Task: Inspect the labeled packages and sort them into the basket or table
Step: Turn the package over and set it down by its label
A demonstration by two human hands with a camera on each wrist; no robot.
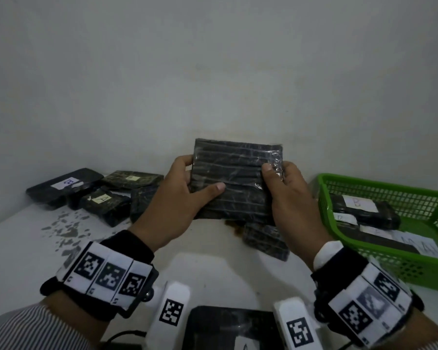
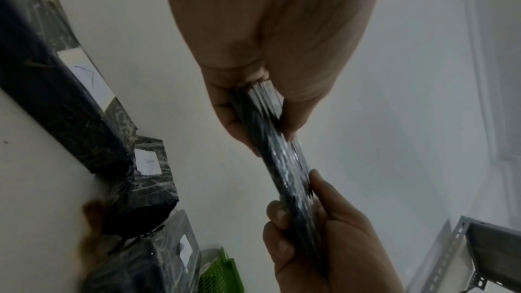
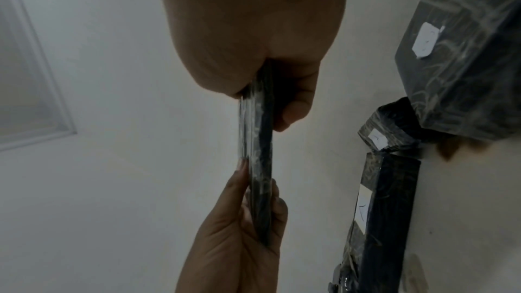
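Both hands are up at the centre of the frame with one flat, film-wrapped dark package [image 1: 234, 180] held between them: the left hand [image 1: 173, 198] grips its left edge, thumb laid across the near face, and the right hand [image 1: 287, 195] pinches the right edge. It is clear of the table [image 1: 23, 248], and the face turned toward the person shows no label, so I'd guess the label is on the far side or not yet found. In the green basket [image 1: 379, 251] at the right edge lie a few packages, the top one [image 1: 362, 210] marked B. At middle left a cluster waits by the wall: one marked B [image 1: 62, 186], one marked A [image 1: 104, 205], one whose label [image 1: 133, 177] I can't read. Another unmarked-looking package [image 1: 264, 239] lies just below the held one. I'd call the sorting partly done, with several packages on the table still to check.
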